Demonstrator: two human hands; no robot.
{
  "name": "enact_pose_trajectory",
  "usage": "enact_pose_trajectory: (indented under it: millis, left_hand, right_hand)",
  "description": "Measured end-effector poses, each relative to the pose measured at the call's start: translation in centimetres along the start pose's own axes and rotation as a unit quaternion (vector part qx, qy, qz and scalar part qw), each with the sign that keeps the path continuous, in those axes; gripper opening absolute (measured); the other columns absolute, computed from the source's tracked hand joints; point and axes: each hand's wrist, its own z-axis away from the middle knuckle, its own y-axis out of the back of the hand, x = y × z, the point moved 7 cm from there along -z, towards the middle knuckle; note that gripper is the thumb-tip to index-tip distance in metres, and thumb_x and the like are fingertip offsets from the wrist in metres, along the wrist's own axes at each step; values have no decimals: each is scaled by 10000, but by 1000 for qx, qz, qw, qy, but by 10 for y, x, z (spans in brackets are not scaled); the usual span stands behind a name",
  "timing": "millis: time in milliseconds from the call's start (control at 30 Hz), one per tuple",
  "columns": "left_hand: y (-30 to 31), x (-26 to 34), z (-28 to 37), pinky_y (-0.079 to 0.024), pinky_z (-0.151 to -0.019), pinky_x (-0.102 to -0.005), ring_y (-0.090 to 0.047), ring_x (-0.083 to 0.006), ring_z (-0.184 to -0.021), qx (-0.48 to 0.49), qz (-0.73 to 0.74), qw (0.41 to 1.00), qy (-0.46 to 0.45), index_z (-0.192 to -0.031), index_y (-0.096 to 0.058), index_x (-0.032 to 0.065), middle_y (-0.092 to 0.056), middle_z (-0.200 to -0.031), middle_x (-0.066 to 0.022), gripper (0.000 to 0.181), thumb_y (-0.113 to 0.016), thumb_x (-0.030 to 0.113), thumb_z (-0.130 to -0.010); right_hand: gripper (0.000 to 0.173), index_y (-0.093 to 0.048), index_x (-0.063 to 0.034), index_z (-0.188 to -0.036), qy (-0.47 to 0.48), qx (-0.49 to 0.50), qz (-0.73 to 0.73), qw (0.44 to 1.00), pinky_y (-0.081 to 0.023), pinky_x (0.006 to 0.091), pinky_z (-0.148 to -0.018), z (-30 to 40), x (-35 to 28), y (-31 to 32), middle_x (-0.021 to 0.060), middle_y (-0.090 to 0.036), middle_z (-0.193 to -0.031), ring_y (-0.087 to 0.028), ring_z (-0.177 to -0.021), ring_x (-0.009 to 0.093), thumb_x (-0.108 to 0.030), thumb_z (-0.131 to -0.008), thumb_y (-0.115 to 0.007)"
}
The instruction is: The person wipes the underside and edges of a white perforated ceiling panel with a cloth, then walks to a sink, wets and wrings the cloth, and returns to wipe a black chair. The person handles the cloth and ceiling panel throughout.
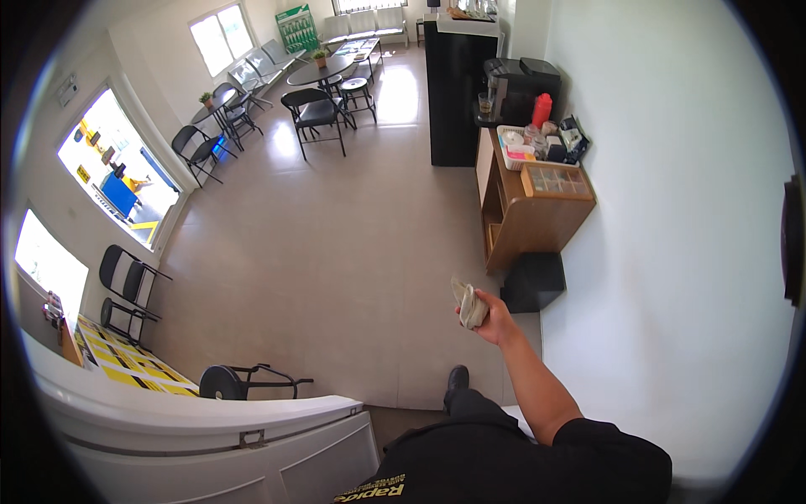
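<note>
A bunched, off-white cloth point(471, 309) is gripped in my right hand point(494, 322), held out in front of me above the tiled floor point(302, 252). One loose corner of the cloth sticks up past my fingers. Just beyond that hand, a black bin point(535, 281) stands against the side of a wooden cabinet point(541, 220). My left hand is out of view. One black shoe point(458, 380) of mine shows on the floor near a doorway.
A white door point(302, 447) stands at lower left, beside a black stool point(220, 382). The cabinet carries a coffee machine point(526, 88), a white basket point(511, 162) of supplies and a divided box point(557, 181). Black chairs point(318, 113) and round tables point(321, 70) stand farther off.
</note>
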Motion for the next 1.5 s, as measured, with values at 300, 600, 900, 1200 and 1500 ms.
enact_pose_trajectory:
  millis: [300,600,900,1200,1500]
  left_hand:
    - [-3,163,41,-511,-1027,-441,-656,-319,-1207,6,-72,996,-58,-1345,-639,43,-670,-1326,-215,472,-595,364,-1002]
    - [93,268,12,-501,-1035,-465,-670,-362,-1171,115,-371,908,-155,-1303,-661,44,-710,-1217,-228,462,-680,347,-954]
    - [141,624,9,-485,-1040,-346,-606,-185,-1249,-14,249,888,-386,-1446,-533,67,-651,-1375,-74,523,-562,429,-1070]
    - [150,779,35,-526,-1037,-359,-656,-165,-1111,-164,213,862,-430,-1333,-595,47,-679,-1193,-65,398,-613,339,-1062]
    - [197,857,-34,-546,-871,-331,-640,-123,-996,-108,208,894,-382,-1166,-622,83,-664,-1075,-27,305,-682,342,-1017]
  right_hand:
    - [406,-567,-35,-1329,-38,-40,-16,998,-558,466,-889,-56,-53,-17,158,-654,-1183,-675,-1069,327,-312,-1033,-581]
    - [449,-556,-41,-1370,-124,-132,81,980,-550,467,-919,-145,-51,-144,124,-668,-1171,-672,-1091,304,-321,-1022,-600]
    - [513,-464,-42,-1424,-110,-175,266,942,-515,412,-1003,-272,-37,-294,109,-572,-1344,-617,-1175,264,-180,-970,-658]
    - [382,-551,-23,-1327,-106,-144,343,922,-534,328,-865,-355,-27,-339,85,-657,-1123,-645,-1011,175,-204,-1007,-655]
    - [432,-551,-76,-1359,-118,-90,221,964,-559,438,-870,-465,-66,-325,87,-669,-1152,-667,-1007,232,-376,-1049,-582]
